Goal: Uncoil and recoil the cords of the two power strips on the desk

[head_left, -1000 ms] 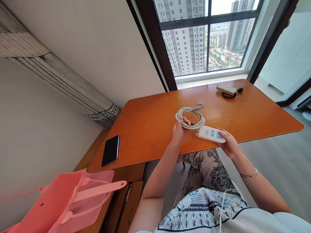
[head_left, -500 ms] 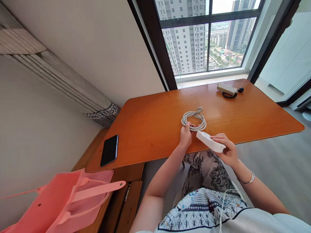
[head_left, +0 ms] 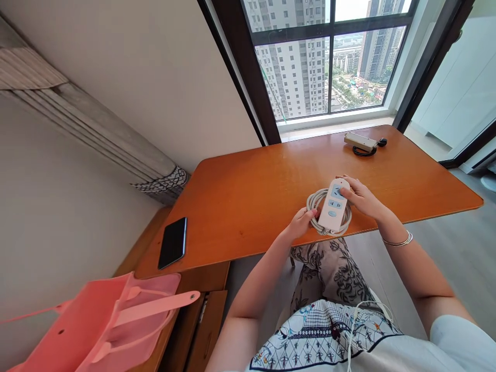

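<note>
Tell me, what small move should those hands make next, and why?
Probably close the left hand around both the power strip and the cord. The strip lies across the coil, with the right hand holding its far end and the left gripping only cord.

Black phone flat on table, near left corner — pink bag below; beige power strip at far edge.
</note>
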Motion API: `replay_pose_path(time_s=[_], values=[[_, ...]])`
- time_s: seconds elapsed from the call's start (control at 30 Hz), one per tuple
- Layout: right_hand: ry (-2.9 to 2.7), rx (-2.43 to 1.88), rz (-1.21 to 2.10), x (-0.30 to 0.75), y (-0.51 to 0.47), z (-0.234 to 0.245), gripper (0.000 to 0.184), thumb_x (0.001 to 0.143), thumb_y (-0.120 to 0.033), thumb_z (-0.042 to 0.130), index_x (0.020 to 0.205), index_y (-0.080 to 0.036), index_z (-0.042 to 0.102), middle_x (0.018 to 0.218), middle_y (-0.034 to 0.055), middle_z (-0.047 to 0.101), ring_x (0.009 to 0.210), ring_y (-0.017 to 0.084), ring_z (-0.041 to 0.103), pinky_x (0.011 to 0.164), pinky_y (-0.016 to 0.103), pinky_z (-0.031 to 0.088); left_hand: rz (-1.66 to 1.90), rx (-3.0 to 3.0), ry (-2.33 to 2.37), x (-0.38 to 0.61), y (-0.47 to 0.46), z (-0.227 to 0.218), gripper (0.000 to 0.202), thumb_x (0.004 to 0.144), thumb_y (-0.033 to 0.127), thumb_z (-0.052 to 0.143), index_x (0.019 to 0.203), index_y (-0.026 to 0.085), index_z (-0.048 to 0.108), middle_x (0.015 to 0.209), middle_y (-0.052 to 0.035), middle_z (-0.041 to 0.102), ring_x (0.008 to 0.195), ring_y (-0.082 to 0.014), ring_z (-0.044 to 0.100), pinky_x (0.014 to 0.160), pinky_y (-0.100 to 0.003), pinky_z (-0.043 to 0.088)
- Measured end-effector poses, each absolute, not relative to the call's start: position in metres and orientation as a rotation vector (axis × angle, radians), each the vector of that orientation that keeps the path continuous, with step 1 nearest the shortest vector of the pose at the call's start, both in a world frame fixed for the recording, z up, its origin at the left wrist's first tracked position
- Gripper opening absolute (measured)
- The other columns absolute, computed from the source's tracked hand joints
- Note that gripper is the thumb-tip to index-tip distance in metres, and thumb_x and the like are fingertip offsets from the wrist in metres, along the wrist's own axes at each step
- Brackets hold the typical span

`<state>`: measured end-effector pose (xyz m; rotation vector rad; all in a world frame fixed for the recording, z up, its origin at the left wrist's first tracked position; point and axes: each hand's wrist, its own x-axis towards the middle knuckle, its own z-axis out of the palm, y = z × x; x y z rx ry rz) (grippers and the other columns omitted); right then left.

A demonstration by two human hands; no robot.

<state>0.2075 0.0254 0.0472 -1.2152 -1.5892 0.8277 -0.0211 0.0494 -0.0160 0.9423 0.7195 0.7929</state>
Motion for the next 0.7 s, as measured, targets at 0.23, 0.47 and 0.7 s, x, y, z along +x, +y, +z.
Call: replay_pose_path(time_s=[0.23,0.47,0.7], values=[[-1.479,-1.164,1.408,0.211,0.019,0.037,0.052,0.070,-0.065,0.077,0.090,-0.017,0.073,0.086,0.0049,0.073,0.073,0.017,0.064,0.062,0.027,0.053,0.725,0.958,0.645,-0.024,0.053,-0.016,0.038,0.071,0.053,0.081,0.079,0.016,0.072,0.082,-0.0078,0.075,0.078,-0.0230,0.069,0.072,-0.033,0.054],[-1.153,-1.288,1.138,0.204,0.024,0.005,0.060,0.058,-0.069,0.083,0.084,-0.017,0.068,0.075,0.0017,0.069,0.065,0.013,0.057,0.058,0.025,0.048,0.847,0.982,0.715,-0.011,0.047,-0.015,0.072,0.055,0.048,0.094,0.114,0.019,0.066,0.123,-0.0116,0.071,0.118,-0.0310,0.063,0.098,-0.039,0.050],[-1.117,-1.236,1.260,0.213,0.020,-0.005,0.058,0.066,-0.058,0.085,0.106,-0.021,0.065,0.105,0.0054,0.073,0.095,0.020,0.067,0.084,0.033,0.057,0.951,1.123,0.771,0.001,0.048,-0.021,0.072,0.055,0.037,0.094,0.117,0.017,0.061,0.120,-0.0112,0.069,0.115,-0.0294,0.063,0.102,-0.040,0.047]])
